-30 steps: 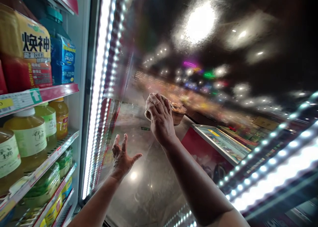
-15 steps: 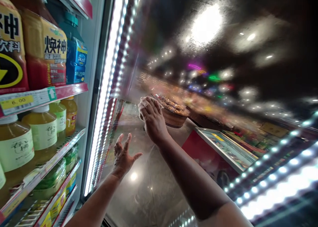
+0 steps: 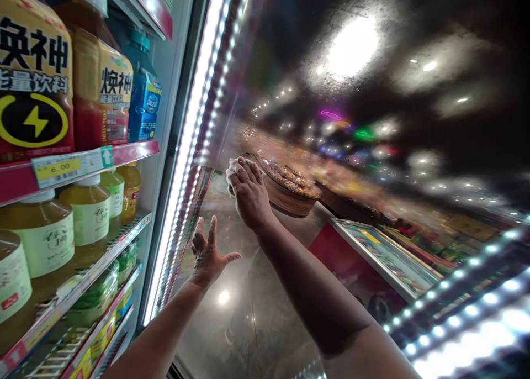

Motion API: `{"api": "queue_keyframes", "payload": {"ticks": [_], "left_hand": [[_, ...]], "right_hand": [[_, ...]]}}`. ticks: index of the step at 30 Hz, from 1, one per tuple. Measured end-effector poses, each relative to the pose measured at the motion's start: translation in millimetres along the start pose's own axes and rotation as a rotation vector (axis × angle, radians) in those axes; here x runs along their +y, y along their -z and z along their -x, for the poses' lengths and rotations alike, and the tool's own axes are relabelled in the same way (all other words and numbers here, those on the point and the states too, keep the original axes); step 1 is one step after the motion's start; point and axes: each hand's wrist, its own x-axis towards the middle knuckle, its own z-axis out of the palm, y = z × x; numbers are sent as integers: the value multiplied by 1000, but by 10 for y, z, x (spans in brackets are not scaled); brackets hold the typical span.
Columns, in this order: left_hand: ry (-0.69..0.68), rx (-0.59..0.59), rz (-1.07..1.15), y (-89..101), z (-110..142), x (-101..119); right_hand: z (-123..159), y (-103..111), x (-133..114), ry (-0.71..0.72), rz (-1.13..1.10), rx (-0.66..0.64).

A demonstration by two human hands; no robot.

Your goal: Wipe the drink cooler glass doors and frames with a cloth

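My right hand (image 3: pixel 247 191) lies over a crumpled white cloth (image 3: pixel 232 168), pressing it to the inner face of a glass door (image 3: pixel 285 307). Only pale edges of the cloth show around the fingers; whether it is fabric or paper I cannot tell. Lower and to the left, my left hand (image 3: pixel 211 254) has its fingers spread and holds nothing. It is close to the same pane; I cannot tell whether it touches. The glass is smeared around the bright reflection at the top.
Drink shelves stand on the left, with energy drink bottles (image 3: pixel 35 86), a blue bottle (image 3: pixel 144 100) and pale-labelled bottles (image 3: pixel 52 243). A bright light strip (image 3: pixel 176 202) runs up the cooler's edge. Through the glass appear a chest freezer (image 3: pixel 385 257) and a round wooden tub (image 3: pixel 292 199).
My right hand has slid slightly left and up on the glass with the cloth. The left hand stays spread in nearly the same place. The view has shifted a little left.
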Motion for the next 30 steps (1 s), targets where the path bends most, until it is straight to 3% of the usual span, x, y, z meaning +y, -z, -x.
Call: {"api": "queue_keyframes", "payload": {"ticks": [5,11,15,21,27,30], "left_hand": [[29,-50,-1,48,-4,41],[17,-104,-5,58,-13,17],[-4,-87,-15,20,-8,-31],[-63,-47,-28,23,-27,-110],[-117,-13,-27,58,-68,-190],[-134,8,-41,53,-83,-220]], "right_hand": [[23,-52,-32,-14,-8,47],[-17,-101,-78,46,-22,-15],[-69,-107,-60,-20,-17,61],[-143,-177,-143,22,-21,-33],[-295,-176,-144,7,-35,20],[-304,-251,-185,29,-43,-17]]}}
